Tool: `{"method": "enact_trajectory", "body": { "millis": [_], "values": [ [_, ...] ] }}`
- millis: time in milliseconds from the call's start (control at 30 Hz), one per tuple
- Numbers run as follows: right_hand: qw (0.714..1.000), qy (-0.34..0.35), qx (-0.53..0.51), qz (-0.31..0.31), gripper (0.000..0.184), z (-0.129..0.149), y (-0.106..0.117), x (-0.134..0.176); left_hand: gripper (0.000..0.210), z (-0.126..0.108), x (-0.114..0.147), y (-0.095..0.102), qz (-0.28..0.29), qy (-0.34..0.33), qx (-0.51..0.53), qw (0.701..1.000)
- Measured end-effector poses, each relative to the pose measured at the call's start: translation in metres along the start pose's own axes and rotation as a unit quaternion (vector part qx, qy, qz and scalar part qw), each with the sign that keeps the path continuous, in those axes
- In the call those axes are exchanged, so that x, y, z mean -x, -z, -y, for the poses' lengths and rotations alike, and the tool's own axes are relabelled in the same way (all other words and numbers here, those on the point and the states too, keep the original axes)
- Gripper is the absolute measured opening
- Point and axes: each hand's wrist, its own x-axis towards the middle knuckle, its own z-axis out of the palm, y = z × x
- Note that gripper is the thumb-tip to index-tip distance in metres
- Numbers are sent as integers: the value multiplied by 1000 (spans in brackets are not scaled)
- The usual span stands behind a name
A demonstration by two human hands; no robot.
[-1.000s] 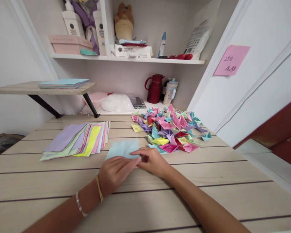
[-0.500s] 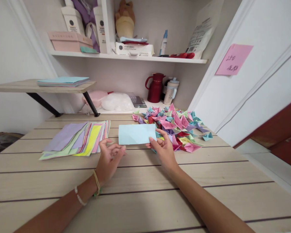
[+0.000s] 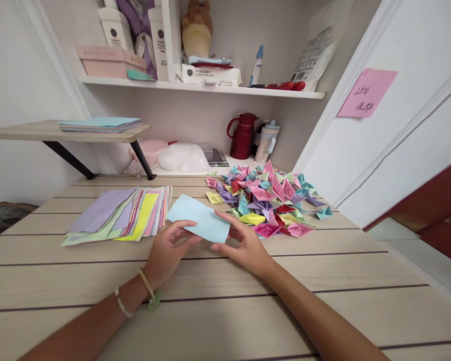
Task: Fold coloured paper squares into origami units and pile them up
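A light blue sheet of paper (image 3: 199, 215), apparently folded to a rectangle, is held tilted above the table, its right end lower than its left. My left hand (image 3: 173, 245) has its lower left edge between thumb and fingers. At the right end, my right hand (image 3: 246, 245) curves its fingers and thumb around the paper; the fingertips behind it are hidden. To the left lies a fanned stack of coloured paper sheets (image 3: 105, 213), purple on top. Beyond my right hand is a heap of small folded paper boats (image 3: 270, 193) in pink, blue, yellow, purple and red.
A raised wooden shelf (image 3: 22, 131) on black legs carries more coloured paper (image 3: 99, 124). At the back stand a dark red jug (image 3: 243, 138) and a light patterned cup (image 3: 266, 143), beside a white plastic bag (image 3: 183, 157). A pink note (image 3: 368, 94) sticks to the right wall.
The blue paper has turned clockwise and come nearer to me. My left hand has moved right onto its edge; my right hand has shifted left and lower, uncovering more boats.
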Motion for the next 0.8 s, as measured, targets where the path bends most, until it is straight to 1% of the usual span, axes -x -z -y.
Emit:
{"method": "enact_trajectory", "body": {
  "millis": [67,133,200,267,333,367,433,500,533,633,667,700,733,800],
  "values": [
    [997,28,71,11,68,1,4,0,30,-1,-2,1,0,22,41,999],
    [993,45,112,20,61,3,6,-1,30,-3,-4,0,4,38,62,997],
    [991,49,122,22,46,5,6,-1,24,-5,-4,0,0,39,53,998],
    [993,38,113,18,31,7,6,-2,16,-5,-4,1,-4,31,20,999],
    [995,25,97,3,17,6,5,-3,12,-4,-2,1,6,18,-14,1000],
    [996,19,89,-8,14,6,5,-4,11,-4,-2,1,17,9,-30,999],
    [997,4,66,-35,17,3,4,-5,15,-4,1,-1,37,-5,-41,998],
    [998,-28,17,-61,17,0,2,-6,23,-5,3,-4,39,1,-9,999],
    [996,-50,-17,-68,22,-2,1,-6,28,-7,4,-5,33,13,21,999],
    [987,-106,-101,-59,58,-4,-1,-6,42,-10,4,-7,5,51,109,993],
    [987,-112,-109,-47,61,-5,-1,-6,46,-10,3,-7,-1,62,125,990],
    [988,-112,-103,-35,55,-5,-1,-6,48,-11,2,-7,-1,76,135,988],
    [990,-108,-88,-27,44,-5,-1,-6,48,-11,1,-6,9,92,139,986],
    [995,-88,-39,-21,24,-5,-1,-5,38,-12,0,-4,60,131,139,980]
  ]
}}
